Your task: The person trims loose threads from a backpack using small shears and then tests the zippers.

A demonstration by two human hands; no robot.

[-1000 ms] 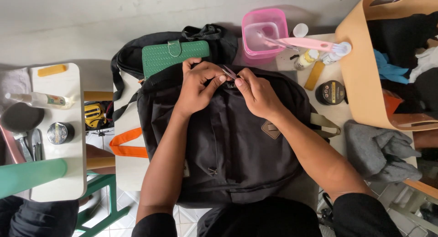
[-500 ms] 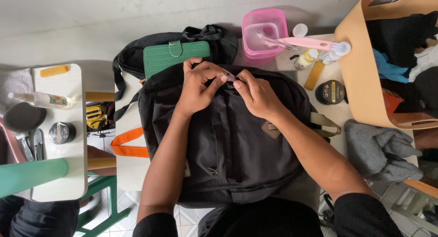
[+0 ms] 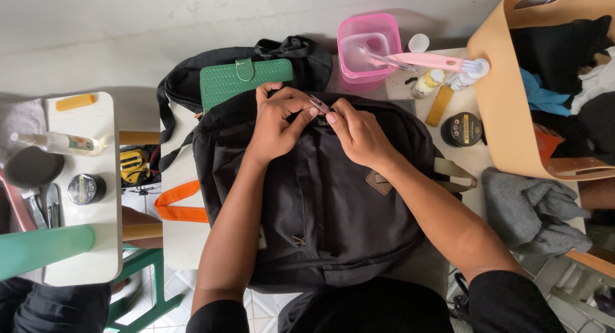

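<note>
A black backpack (image 3: 320, 205) lies flat on the white table in front of me. My left hand (image 3: 277, 121) pinches the fabric at its top edge. My right hand (image 3: 359, 134) holds a small metal tool (image 3: 318, 105), thin like tweezers or snips, with its tip at the same spot on the backpack's top. Both hands meet there, fingers touching. A green woven wallet (image 3: 243, 80) rests just beyond my left hand, on a second black bag (image 3: 192, 83).
A pink tub (image 3: 368, 51) with a pink brush (image 3: 435, 62), small bottles and a round tin (image 3: 462, 129) sit at the back right. A tan basket (image 3: 506, 102) of clothes stands right, a grey cloth (image 3: 532, 211) below it. A side table (image 3: 83, 179) with a spray bottle and tin stands left.
My hands have shifted slightly on the backpack's top edge and the metal tool's tip shows more clearly between them. Otherwise the scene stays the same.
</note>
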